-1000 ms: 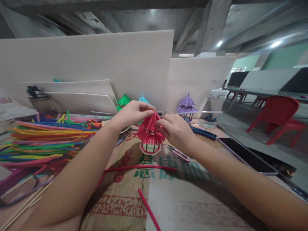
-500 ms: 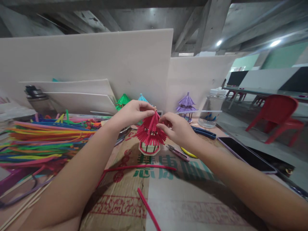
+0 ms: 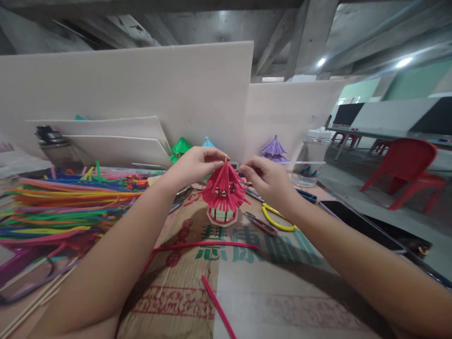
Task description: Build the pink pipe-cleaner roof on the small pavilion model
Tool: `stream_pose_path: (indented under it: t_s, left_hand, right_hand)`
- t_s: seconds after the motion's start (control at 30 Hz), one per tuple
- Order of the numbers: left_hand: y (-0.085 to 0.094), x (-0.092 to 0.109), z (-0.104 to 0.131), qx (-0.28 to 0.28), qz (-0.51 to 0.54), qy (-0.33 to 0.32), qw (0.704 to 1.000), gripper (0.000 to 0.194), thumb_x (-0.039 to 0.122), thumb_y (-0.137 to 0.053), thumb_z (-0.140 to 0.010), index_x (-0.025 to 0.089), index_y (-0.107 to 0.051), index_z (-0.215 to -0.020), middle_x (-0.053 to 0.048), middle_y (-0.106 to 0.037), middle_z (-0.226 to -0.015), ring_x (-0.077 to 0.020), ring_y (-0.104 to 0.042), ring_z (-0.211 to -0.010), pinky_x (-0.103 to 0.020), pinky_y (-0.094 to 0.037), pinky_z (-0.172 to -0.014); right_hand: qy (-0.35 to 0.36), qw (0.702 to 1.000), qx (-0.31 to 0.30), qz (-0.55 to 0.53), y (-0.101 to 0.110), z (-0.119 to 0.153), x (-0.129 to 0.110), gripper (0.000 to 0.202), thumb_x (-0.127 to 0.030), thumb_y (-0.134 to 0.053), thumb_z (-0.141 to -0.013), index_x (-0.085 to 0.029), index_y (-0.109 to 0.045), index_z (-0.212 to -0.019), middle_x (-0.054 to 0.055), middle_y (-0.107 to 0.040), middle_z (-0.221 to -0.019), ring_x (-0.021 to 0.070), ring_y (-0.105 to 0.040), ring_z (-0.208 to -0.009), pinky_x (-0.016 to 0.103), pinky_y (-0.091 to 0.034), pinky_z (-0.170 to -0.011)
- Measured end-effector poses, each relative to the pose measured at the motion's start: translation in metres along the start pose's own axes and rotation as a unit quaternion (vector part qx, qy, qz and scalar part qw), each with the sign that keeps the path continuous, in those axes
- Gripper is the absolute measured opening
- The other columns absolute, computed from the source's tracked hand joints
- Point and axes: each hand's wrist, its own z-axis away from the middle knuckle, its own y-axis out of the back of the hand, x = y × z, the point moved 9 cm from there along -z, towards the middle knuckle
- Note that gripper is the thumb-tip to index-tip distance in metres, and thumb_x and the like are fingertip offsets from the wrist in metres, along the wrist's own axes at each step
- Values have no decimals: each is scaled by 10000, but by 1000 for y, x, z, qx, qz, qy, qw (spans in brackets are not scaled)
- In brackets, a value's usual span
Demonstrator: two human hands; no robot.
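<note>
Cardboard (image 3: 183, 278), printed, on worktable. Red pavilion (image 3: 226, 200): upright, centre. Left hand (image 3: 196, 165): fingertips pinching its peak. Right hand (image 3: 271, 182): beside roof, fingers half-curled, parted, seemingly empty. Step: apparently roof-shaping; next touch calls for lightness.

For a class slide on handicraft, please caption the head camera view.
Left hand at the peak of a red pagoda model, right hand just beside it, red strips in front.
</note>
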Motion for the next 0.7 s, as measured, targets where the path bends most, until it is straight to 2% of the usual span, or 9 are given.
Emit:
stream_pose_path:
  t_s: [0.13, 0.23, 0.33, 0.43, 0.5, 0.57, 0.63, 0.7]
  left_hand:
    - [-1, -10, -4, -3, 26, -2, 1000, 323, 446, -597, -881, 188, -748, -1003, -52, -765, -1015, -217, -689, -967, -301, -551, -831]
    - [-1, -12, -4, 3, 8, 8, 1000, 400, 523, -574, -889, 178, -746, -997, -55, -763, -959, -216, -689, -913, -301, -552, -796]
    - [-2, -14, -2, 10, 0, 30, 999, 387, 519, -616, -861, 196, -738, -1035, -51, -763, -974, -211, -693, -871, -292, -563, -738]
    - [-2, -14, -2, 13, -1, 34, 999, 367, 502, -624, -857, 207, -738, -1042, -51, -763, -1013, -209, -696, -872, -285, -568, -720]
    - [-3, -14, -1, 12, -3, 31, 999, 357, 495, -618, -863, 208, -741, -1037, -49, -762, -1006, -207, -695, -875, -291, -568, -741]
    - [-3, -11, -2, 10, 1, 18, 1000, 345, 473, -616, -871, 195, -740, -1033, -52, -760, -998, -204, -692, -895, -302, -561, -794]
    - [-3, -9, -3, 8, 8, 2, 1000, 334, 447, -618, -875, 173, -738, -1024, -61, -758, -994, -201, -688, -916, -311, -545, -841]
    - [-4, -9, -4, 8, 10, -3, 1000, 331, 434, -622, -875, 161, -737, -1024, -68, -756, -998, -199, -685, -924, -312, -536, -852]
  right_hand:
    - [-3, 999, 13, 42, 14, -4, -3, 291, -262, -492, -970, -200, -504, -686, -23, -499, -606, 123, -450, -580, 267, -289, -563]
    - [-20, 998, -36, 55, 13, -6, -5, 366, -244, -490, -952, -214, -376, -605, -47, -408, -539, 103, -389, -519, 266, -243, -522]
    - [-4, 979, -203, 34, -11, 8, -22, 289, -229, -544, -936, -199, -509, -650, -50, -513, -570, 93, -432, -513, 248, -252, -499]
    - [65, 919, -384, 63, -46, 46, -54, 194, -259, -649, -905, -212, -656, -717, -38, -635, -618, 101, -480, -519, 255, -247, -490]
    - [107, 885, -444, 91, -67, 71, -73, 254, -349, -652, -927, -201, -710, -728, 0, -686, -630, 120, -517, -526, 272, -246, -495]
    - [113, 859, -488, 107, -86, 91, -81, 377, -446, -585, -964, -170, -740, -759, 51, -721, -654, 143, -562, -528, 288, -246, -489]
    - [97, 852, -505, 98, -101, 104, -82, 477, -556, -558, -949, -149, -751, -791, 87, -741, -685, 164, -600, -536, 294, -258, -482]
    - [83, 861, -495, 85, -109, 108, -80, 439, -538, -584, -931, -148, -754, -825, 102, -756, -728, 176, -634, -559, 291, -288, -486]
